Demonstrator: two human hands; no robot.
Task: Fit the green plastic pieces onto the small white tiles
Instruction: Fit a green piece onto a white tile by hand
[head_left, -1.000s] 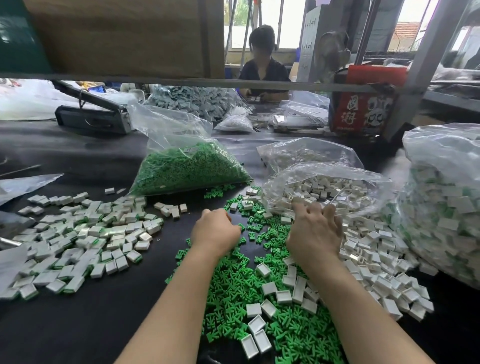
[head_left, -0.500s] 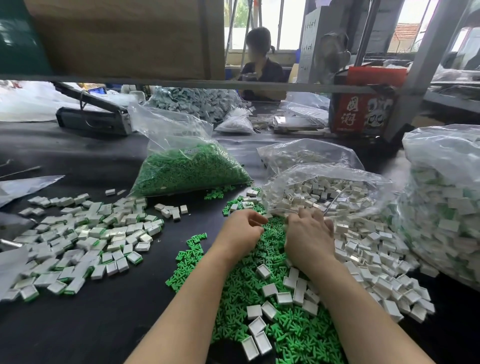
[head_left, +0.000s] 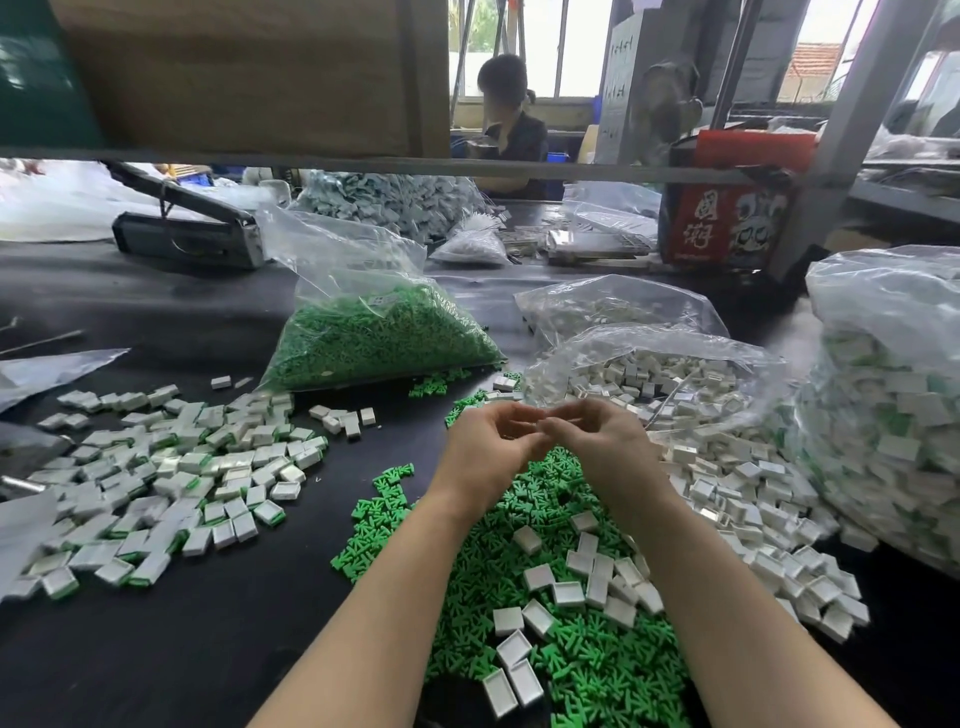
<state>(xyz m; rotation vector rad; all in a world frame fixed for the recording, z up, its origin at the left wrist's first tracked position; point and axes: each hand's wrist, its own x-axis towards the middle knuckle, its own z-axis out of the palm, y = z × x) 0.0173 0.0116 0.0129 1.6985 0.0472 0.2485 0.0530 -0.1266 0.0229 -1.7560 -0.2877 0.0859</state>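
Loose white tiles: small white rectangular plastic tiles (head_left: 569, 592) lie scattered on top of the green heap between the two forearms, nearest the camera.
Green heap: a pile of bright green branched plastic pieces (head_left: 587, 670) spreads over the black tabletop (head_left: 182, 665) under both arms.
Left hand: the left hand (head_left: 485, 452) is raised above the green heap, fingers curled inward, fingertips meeting those of the other hand – what it pinches is too small and blurred to tell.
Right hand: the right hand (head_left: 605, 444) is raised just beside it, fingers curled too (the item between the fingertips cannot be made out).
Finished pile: white tiles with green edges (head_left: 166, 478) lie in a broad spread on the left of the table, well apart from the hands.
Right pile: more plain white tiles (head_left: 748, 499) spill from an open clear plastic bag (head_left: 660, 374) just beyond the right hand.
Big bag: a tall clear plastic sack of white-and-green tiles (head_left: 893, 415) stands at the far right.
Green bag: a clear bag filled with green pieces (head_left: 374, 338) lies beyond the left hand.
Far side: a grey metal tool (head_left: 192, 239), a red printed box (head_left: 727, 228) – and a seated person in dark clothing (head_left: 511, 135) behind the shelf rail.
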